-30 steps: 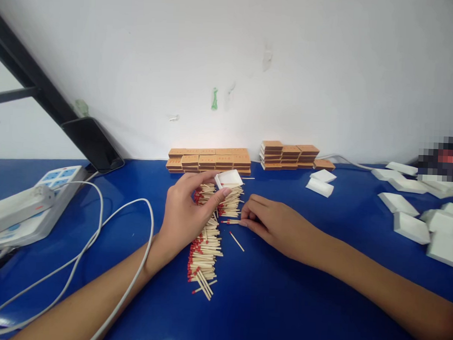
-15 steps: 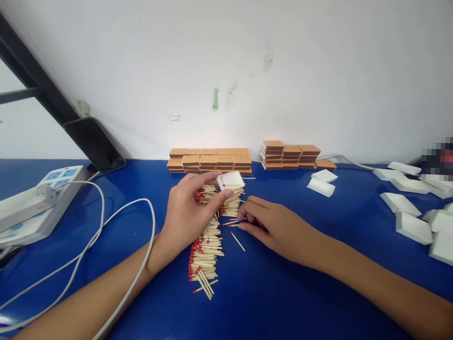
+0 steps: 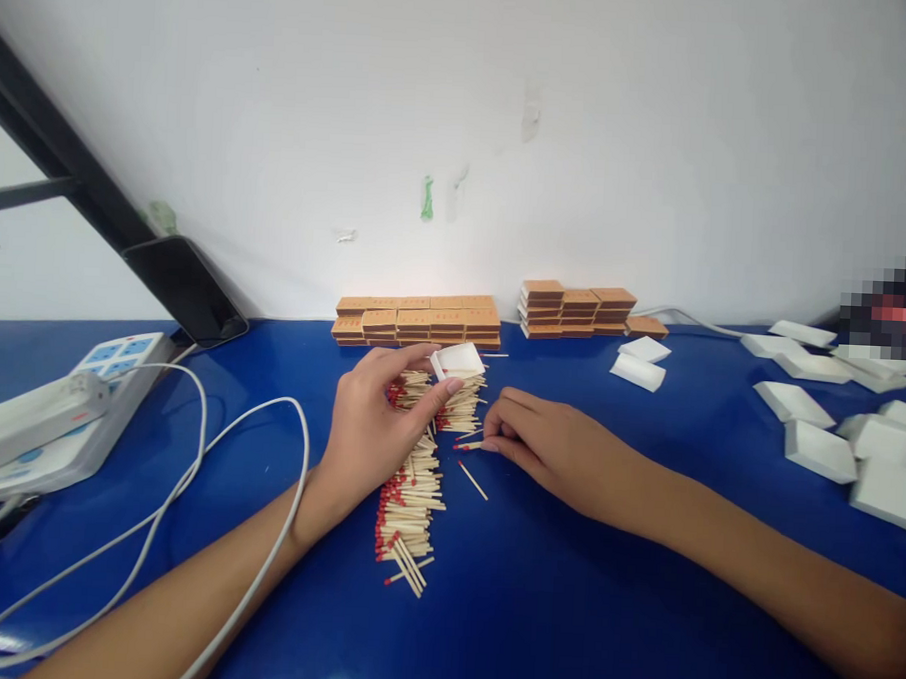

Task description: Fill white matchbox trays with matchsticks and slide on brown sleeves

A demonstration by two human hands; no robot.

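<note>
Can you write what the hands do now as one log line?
left hand: holds white tray over match pile | right hand: pinches few matches on blue table

The matches (image 3: 408, 488) were thin sticks of pale bare wood, a bit rough, with dull red tips. At the far end of the matches, the little tray (image 3: 459, 360) in the left hand (image 3: 370, 431) was white card, smooth and not shiny. Under the matches, the table (image 3: 562, 605) had a blue top, smooth and shiny, with light gleaming on it. Behind the matches, the boxes (image 3: 416, 320) were brown card, matt. Far to the right of the matches, more trays (image 3: 815, 450) were the same plain white card. Left of the matches, the cable (image 3: 305, 453) had a smooth white skin, the power strip (image 3: 58, 452) was shiny white plastic, and the phone (image 3: 189, 288) was glossy black. The wall (image 3: 582, 135) behind the matches was dull white paint with small marks.
</note>
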